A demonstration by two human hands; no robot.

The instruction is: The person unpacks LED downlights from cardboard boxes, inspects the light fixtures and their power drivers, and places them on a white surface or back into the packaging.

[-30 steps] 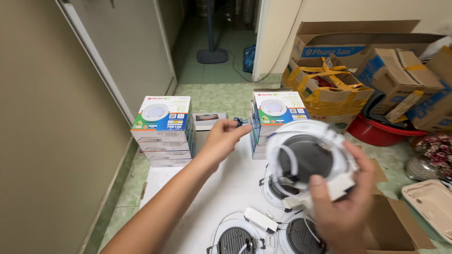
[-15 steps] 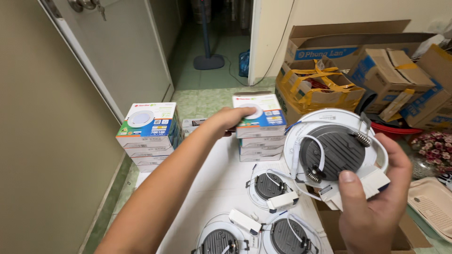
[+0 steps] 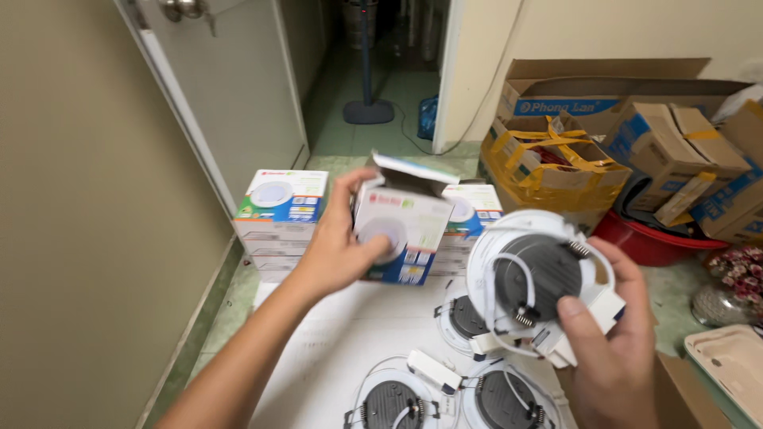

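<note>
- Since the earlier frame, the left hand [image 3: 338,254] has lifted a small box [image 3: 401,230] off the stacks, flap open, fingers wrapped round it.
- The right hand [image 3: 608,349] grips a round downlight [image 3: 532,278], back facing up.
- Three downlights [image 3: 397,401] lie unboxed on the white sheet [image 3: 334,342]; boxed stacks [image 3: 278,218] remain.

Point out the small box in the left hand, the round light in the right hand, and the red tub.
small box [image 3: 405,226], head view, front panel.
round light [image 3: 540,274], head view, dark back plate.
red tub [image 3: 648,242], head view, rim.
</note>
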